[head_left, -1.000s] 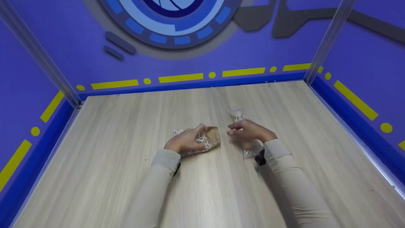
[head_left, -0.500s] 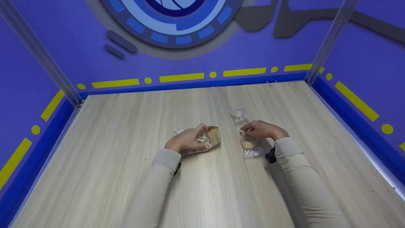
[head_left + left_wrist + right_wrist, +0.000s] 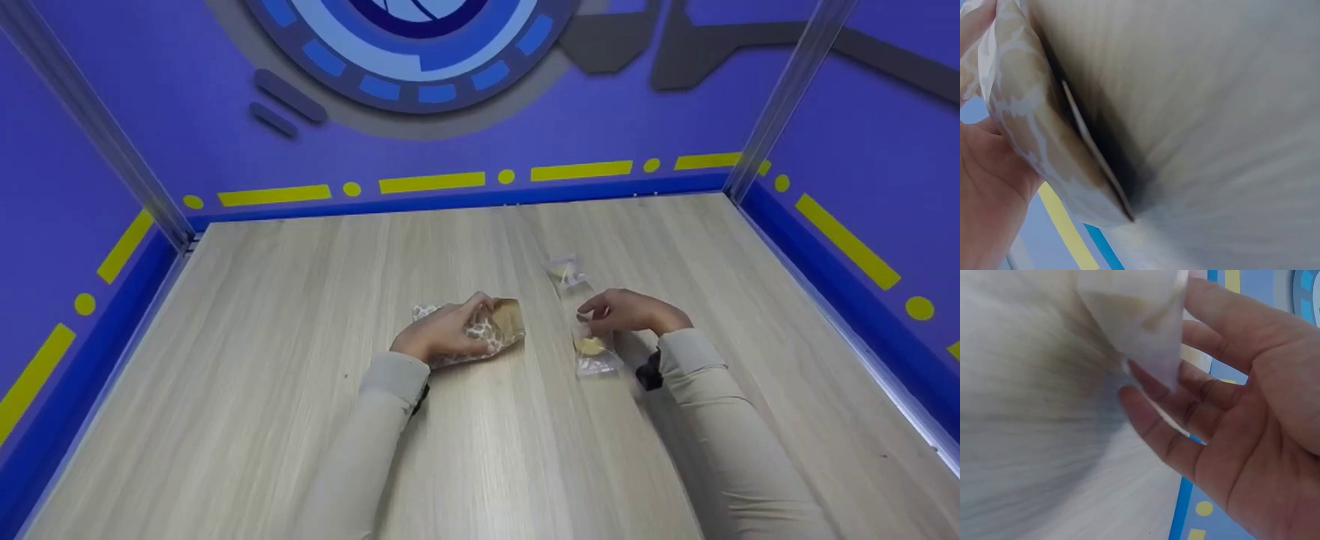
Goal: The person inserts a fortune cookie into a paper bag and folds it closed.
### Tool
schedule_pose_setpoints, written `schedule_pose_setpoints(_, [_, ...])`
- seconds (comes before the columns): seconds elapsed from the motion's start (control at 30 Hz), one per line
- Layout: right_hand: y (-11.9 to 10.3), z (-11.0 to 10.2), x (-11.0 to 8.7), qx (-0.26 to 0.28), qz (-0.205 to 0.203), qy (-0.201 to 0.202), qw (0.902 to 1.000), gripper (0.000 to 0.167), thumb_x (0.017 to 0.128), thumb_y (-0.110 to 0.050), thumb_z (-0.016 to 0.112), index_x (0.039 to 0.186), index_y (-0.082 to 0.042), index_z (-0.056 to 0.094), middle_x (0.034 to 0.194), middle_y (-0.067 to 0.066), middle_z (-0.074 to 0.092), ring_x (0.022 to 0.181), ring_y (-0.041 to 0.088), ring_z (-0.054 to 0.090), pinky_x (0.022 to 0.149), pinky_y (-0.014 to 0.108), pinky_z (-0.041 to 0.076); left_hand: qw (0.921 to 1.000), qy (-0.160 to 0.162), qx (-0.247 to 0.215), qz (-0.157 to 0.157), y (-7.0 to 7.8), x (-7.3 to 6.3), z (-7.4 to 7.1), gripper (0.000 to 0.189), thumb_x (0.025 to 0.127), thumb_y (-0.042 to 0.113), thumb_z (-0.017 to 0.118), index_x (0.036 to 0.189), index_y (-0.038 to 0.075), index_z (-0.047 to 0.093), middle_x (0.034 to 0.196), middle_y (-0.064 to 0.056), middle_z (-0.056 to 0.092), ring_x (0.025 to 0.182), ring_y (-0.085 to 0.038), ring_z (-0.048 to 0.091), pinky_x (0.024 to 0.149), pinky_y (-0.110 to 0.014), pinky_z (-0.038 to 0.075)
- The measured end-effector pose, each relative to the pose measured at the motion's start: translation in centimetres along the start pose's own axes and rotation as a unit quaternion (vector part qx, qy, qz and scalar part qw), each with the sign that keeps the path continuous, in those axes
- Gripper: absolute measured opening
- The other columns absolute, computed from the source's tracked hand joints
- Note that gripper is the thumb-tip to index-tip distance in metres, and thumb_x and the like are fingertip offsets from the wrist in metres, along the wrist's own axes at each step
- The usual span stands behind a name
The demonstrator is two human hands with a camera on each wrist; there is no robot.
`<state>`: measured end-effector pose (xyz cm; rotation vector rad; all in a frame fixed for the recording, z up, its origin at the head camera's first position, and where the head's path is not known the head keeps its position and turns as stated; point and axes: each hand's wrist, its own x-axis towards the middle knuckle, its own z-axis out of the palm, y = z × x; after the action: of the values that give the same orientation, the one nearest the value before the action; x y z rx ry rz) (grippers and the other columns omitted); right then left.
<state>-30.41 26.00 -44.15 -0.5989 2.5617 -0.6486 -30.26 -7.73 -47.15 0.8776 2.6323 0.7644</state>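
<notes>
In the head view my left hand [image 3: 446, 334] grips a paper bag [image 3: 508, 319] with a brown-and-white animal print. The bag lies on its side, its plain brown mouth facing right. The left wrist view shows the patterned bag [image 3: 1033, 112] close up against the palm, its dark opening near the tabletop. To the right, my right hand [image 3: 626, 310] pinches a clear plastic packet [image 3: 592, 360] with a round yellowish piece inside. The right wrist view has the plastic [image 3: 1134, 320] between thumb and fingers. A second clear packet [image 3: 564, 271] with yellowish contents lies just beyond.
The pale wood-grain table [image 3: 262, 337] is enclosed by blue panels [image 3: 150, 97] at the back and both sides. Metal posts [image 3: 780, 105] stand at the back corners. Both forearms reach in from the near edge.
My right hand has moved right, away from the bag's mouth, and come down onto the nearer packet. My left hand and the bag have stayed in place.
</notes>
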Motion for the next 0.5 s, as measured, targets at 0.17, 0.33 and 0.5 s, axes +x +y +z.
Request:
schedule_pose_setpoints(0.17, [0.19,0.02,0.18,0.013,-0.010,0.003,0.9999,0.042,0.090,-0.019,0.066,0.124,0.004,0.061,0.104,0.016,0.069,0.084,0.017,0.061,0.079,0.039,0.051,1.0000,0.002,0.003,-0.004,0.09,0.05,-0.05,0.064,0.081,0.043,0.073,0.132,0.027,0.038,0.105,-0.004,0.061,0.085,-0.019,0.054,0.079,-0.037,0.048])
schedule_pose_setpoints(0.33, [0.22,-0.05,0.26,0.027,-0.016,0.001,0.9995,0.035,0.090,-0.018,0.065,0.117,0.003,0.066,0.099,0.013,0.070,0.075,0.012,0.057,0.072,0.031,0.049,1.0000,0.003,0.006,-0.007,0.08,0.11,-0.07,0.065,0.080,0.043,0.074,0.132,0.027,0.038,0.110,-0.006,0.061,0.091,-0.020,0.056,0.081,-0.040,0.049])
schedule_pose_setpoints(0.5, [0.32,0.01,0.33,0.042,-0.015,0.017,0.9989,0.022,0.090,-0.013,0.061,0.107,0.001,0.066,0.091,0.009,0.066,0.073,0.012,0.054,0.066,0.028,0.046,0.9999,0.004,0.004,-0.008,-0.07,0.11,0.06,0.065,0.080,0.043,0.074,0.132,0.027,0.038,0.112,-0.006,0.062,0.092,-0.020,0.057,0.082,-0.040,0.049])
